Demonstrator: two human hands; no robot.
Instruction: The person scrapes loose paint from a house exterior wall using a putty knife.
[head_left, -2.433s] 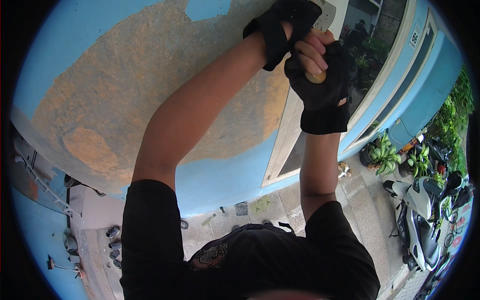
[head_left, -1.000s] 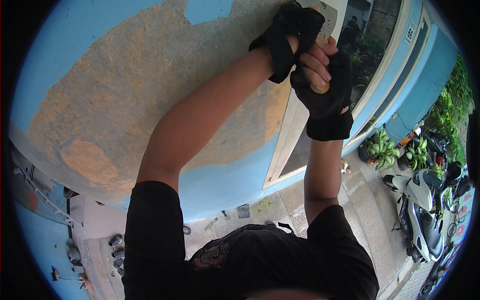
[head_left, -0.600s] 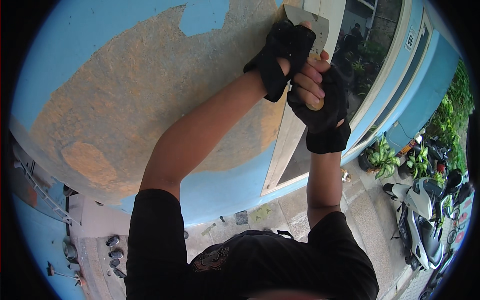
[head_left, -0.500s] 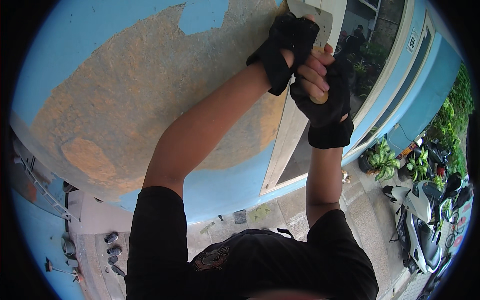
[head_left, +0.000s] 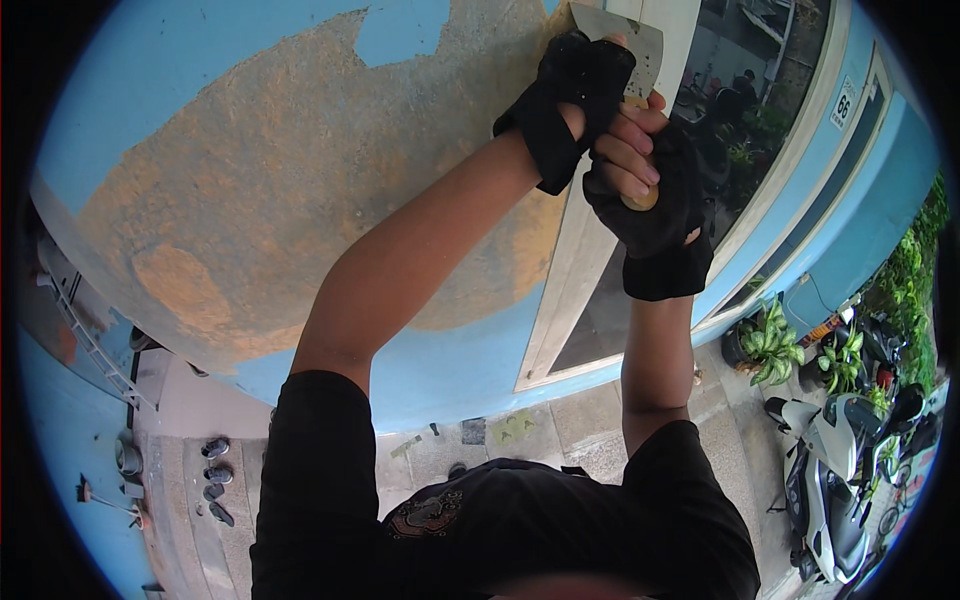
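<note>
A scraper (head_left: 640, 45) with a broad flat metal blade and a wooden handle is at the top, beside the pale window frame (head_left: 572, 280). My right hand (head_left: 645, 185), in a black fingerless glove, is closed around its handle, whose rounded end shows below the fingers. Higher up, my left hand (head_left: 585, 85), gloved the same way, is closed at the base of the blade, its fingertips against the metal. The blade's far edge lies against the wall near the frame. On the wall (head_left: 330, 180), a large patch of blue paint is gone, baring grey and orange-brown plaster.
Dark window glass (head_left: 735, 130) is right of my hands. Potted plants (head_left: 768, 345) and a parked white motor scooter (head_left: 830, 470) stand at the right on the paving. Several shoes (head_left: 215, 470) lie at the lower left, near a ladder (head_left: 95, 335).
The view has tilted slightly, so the plants and scooter sit lower and the shoes higher. Both hands keep the same grip on the scraper, with hardly any movement against the wall.
</note>
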